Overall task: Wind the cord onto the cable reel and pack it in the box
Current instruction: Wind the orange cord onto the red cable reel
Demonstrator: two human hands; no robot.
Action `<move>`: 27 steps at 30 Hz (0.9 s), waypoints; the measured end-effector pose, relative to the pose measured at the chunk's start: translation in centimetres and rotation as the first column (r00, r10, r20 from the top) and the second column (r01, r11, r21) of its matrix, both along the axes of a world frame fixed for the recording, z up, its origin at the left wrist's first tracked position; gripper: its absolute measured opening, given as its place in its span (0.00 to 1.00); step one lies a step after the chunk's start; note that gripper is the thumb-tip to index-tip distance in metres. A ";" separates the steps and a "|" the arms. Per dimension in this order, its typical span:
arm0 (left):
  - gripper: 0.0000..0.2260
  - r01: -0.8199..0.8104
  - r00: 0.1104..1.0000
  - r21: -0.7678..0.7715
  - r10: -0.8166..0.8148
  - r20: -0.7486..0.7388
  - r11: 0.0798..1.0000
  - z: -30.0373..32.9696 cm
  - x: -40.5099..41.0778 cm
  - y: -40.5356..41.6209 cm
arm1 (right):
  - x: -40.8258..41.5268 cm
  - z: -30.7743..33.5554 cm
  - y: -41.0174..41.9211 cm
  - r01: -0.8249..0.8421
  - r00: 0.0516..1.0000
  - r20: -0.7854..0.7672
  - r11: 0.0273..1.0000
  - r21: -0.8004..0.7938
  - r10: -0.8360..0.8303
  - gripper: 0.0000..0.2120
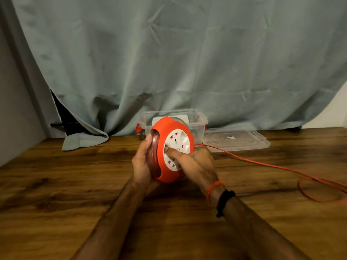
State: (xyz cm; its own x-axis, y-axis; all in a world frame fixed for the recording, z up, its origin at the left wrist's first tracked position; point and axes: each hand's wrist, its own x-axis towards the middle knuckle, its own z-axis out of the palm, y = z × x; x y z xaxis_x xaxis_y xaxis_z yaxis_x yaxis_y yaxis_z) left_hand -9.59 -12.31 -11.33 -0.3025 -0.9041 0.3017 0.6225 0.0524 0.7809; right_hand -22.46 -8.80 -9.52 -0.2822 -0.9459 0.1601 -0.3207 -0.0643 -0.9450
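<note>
Cable reel: the round orange plastic cable reel (170,147) with a white socket face is being held above the wooden table, just in front of the box, tilted so its face is pointing right.
Left hand: the left hand (143,162) is cupping the reel's clear, glossy side, fingers curling round the rim.
Right hand: the right hand (195,162) is gripping the reel's near right edge, a finger pressing on the white face.
Cord: the thin orange cord (262,163) is trailing right from the reel, looping on the table; its far end is cut off at the picture's edge.
Box: the clear rectangular plastic box (199,122) with orange latches is standing open, half hidden behind the reel; its contents are hard to make out.
Lid: the flat clear plastic lid (238,140) is lying just right of the box.
Table: the dark grained wooden table (75,184) is carrying everything.
Backdrop: a creased grey-green cloth curtain (169,53) is hanging behind.
</note>
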 end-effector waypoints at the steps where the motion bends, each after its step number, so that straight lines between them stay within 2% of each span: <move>1: 0.23 0.006 1.000 0.015 -0.006 -0.003 1.000 0.0 -0.1 0.0 | 0.2 -0.2 -0.1 -0.018 0.994 0.106 0.999 0.046 0.013 0.26; 3: 0.23 0.031 1.000 0.023 -0.031 -0.002 0.999 -0.1 -0.1 0.0 | 0.5 -0.3 0.1 -0.041 0.974 0.225 0.995 0.091 0.020 0.21; 5: 0.22 0.046 0.999 0.007 -0.046 -0.005 0.999 -0.2 -0.1 0.0 | 0.4 -0.5 -0.1 -0.070 0.977 0.208 0.994 0.084 0.051 0.23; 9: 0.29 0.124 0.991 0.011 -0.123 -0.046 0.992 -0.1 0.4 0.0 | -0.3 0.4 -0.1 -0.100 0.993 0.057 0.995 0.009 0.100 0.27; 11: 0.32 0.172 0.983 0.028 -0.170 -0.067 0.985 -0.2 0.6 -0.1 | -1.2 1.0 0.0 -0.051 0.984 -0.178 0.991 -0.120 0.029 0.28; 14: 0.31 0.218 0.973 0.022 -0.216 -0.077 0.976 -0.4 0.7 -0.3 | -2.5 1.8 0.6 -0.017 0.851 -0.498 0.939 -0.344 -0.167 0.19; 16: 0.28 0.205 0.977 0.012 -0.203 -0.059 0.979 -0.5 0.8 -0.2 | -3.1 2.3 1.0 -0.095 0.750 -0.641 0.933 -0.347 -0.162 0.18; 18: 0.29 0.173 0.984 0.035 -0.171 -0.044 0.984 -0.5 0.7 -0.1 | -3.5 2.3 1.2 -0.153 0.664 -0.740 0.948 -0.279 -0.110 0.24; 22: 0.28 0.126 0.992 0.049 -0.124 -0.031 0.991 -0.4 0.8 -0.2 | -4.0 1.8 1.1 -0.172 0.518 -0.841 0.944 -0.282 -0.157 0.30; 27: 0.26 0.182 0.983 0.036 -0.181 -0.027 0.983 -0.3 0.9 -0.1 | -4.0 1.1 0.7 -0.164 0.474 -0.858 0.938 -0.306 -0.197 0.34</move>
